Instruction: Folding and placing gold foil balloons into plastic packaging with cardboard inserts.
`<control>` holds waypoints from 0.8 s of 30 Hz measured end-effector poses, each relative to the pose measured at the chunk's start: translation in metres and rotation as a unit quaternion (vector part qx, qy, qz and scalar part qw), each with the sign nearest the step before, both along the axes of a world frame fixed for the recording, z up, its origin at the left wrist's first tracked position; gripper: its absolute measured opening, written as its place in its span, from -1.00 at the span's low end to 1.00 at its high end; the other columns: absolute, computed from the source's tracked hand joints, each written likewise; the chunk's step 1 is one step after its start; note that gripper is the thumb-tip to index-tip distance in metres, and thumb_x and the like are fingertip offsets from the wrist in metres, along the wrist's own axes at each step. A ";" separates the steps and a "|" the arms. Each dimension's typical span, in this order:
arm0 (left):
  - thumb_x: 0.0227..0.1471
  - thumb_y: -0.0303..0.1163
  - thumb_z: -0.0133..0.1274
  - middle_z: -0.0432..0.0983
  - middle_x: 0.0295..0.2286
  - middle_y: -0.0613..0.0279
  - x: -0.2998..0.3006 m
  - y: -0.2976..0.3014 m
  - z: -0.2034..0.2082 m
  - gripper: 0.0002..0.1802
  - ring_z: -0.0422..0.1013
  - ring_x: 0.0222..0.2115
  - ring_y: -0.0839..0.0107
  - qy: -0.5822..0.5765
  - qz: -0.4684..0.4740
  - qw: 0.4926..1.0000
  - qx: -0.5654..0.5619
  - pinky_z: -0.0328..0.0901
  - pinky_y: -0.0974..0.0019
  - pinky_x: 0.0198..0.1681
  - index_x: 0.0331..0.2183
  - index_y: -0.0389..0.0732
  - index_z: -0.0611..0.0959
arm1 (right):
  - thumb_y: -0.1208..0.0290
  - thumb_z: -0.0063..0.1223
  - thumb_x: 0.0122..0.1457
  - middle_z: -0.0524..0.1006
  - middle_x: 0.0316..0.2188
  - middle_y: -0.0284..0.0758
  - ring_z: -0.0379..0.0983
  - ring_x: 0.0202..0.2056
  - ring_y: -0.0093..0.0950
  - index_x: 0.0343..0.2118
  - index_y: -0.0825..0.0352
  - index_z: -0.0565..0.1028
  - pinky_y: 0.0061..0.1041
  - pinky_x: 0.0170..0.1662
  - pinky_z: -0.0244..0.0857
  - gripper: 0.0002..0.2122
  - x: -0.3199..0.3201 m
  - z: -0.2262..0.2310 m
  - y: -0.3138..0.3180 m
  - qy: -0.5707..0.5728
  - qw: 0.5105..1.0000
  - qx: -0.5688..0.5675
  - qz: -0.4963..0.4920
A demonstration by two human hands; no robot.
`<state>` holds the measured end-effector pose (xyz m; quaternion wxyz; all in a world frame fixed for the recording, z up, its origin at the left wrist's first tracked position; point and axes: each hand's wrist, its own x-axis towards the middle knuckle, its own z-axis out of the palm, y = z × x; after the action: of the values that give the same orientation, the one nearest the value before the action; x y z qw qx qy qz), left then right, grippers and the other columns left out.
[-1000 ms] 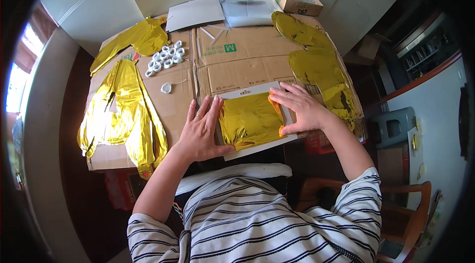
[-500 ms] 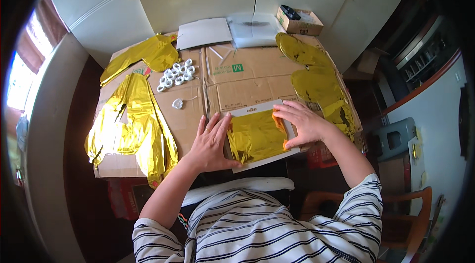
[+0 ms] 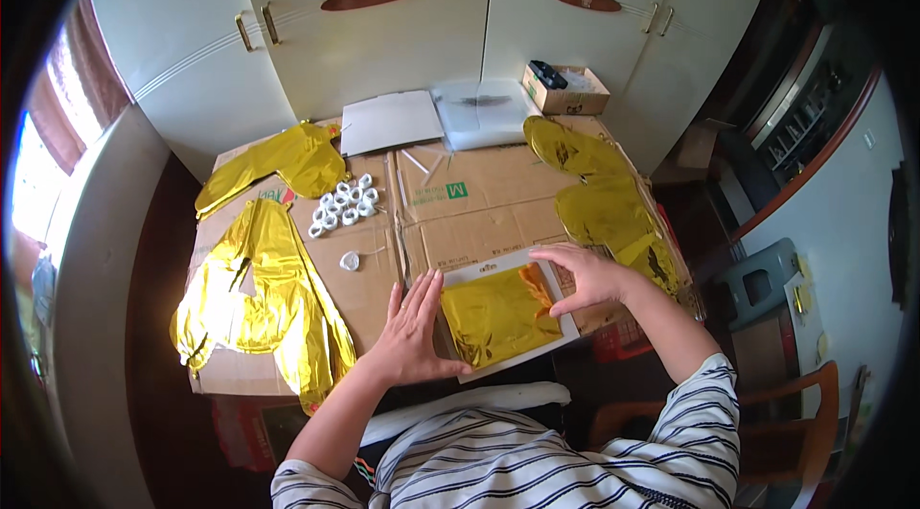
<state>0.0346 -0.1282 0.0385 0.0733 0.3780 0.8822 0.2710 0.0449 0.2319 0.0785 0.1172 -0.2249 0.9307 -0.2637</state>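
A folded gold foil balloon [image 3: 498, 315] lies on a white card [image 3: 508, 362] at the near edge of the table, with an orange strip [image 3: 534, 289] along its right side. My left hand [image 3: 410, 332] rests against the left edge of the card, fingers stretched forward and thumb out along the near side. At the right edge is my right hand [image 3: 592, 281], thumb and fingers spread apart around the card's upper right corner. Neither hand is closed on anything.
Flat gold foil balloons lie at the left [image 3: 259, 298] and right [image 3: 594, 207]. Several white ribbon rolls [image 3: 347, 202] sit mid-table, one [image 3: 350, 262] apart. White sheets [image 3: 391, 123], a clear plastic stack [image 3: 484, 116] and a small box [image 3: 573, 99] stand at the back.
The view has tilted up, so the table sits lower in the picture. My right hand has drawn slightly off the folded foil's right side. My left hand stays at the card's left edge.
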 end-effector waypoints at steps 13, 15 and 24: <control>0.04 -0.23 0.26 0.25 0.19 -0.14 -0.010 -0.015 0.016 -0.30 0.24 0.21 -0.03 -0.070 0.038 0.968 0.239 0.18 0.10 0.24 0.17 -0.26 0.43 | 0.26 0.07 0.15 0.61 -0.15 -0.09 0.56 -0.11 -0.17 -0.14 0.32 0.60 -0.28 -0.03 0.43 -0.70 -0.284 -0.028 -0.061 0.441 0.885 0.073 -0.128; 0.04 -0.32 0.26 0.36 0.13 -0.08 -0.009 -0.016 0.024 -0.42 0.34 0.14 0.02 -0.080 0.058 0.964 0.247 0.25 0.14 0.18 0.09 -0.24 0.53 | 0.25 0.04 0.14 0.64 -0.26 -0.14 0.58 -0.20 -0.15 -0.25 0.30 0.62 -0.25 -0.09 0.45 -0.74 -0.312 -0.031 -0.077 0.305 0.923 0.195 -0.133; 0.11 -0.35 0.22 0.56 -0.06 0.07 -0.034 -0.010 0.006 -0.58 0.47 0.01 0.20 -0.308 0.188 0.783 0.507 0.27 0.14 0.15 0.00 -0.28 0.60 | 0.39 0.13 0.12 0.58 -0.54 -0.20 0.56 -0.49 -0.19 -0.43 0.23 0.58 -0.25 -0.41 0.40 -0.93 -0.258 0.033 -0.102 0.401 0.849 -0.223 -0.262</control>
<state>0.0003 -0.1383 0.0449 0.0866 0.0840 0.6014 0.7898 -0.2128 0.1297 0.1119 -0.3929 -0.0792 0.8371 -0.3724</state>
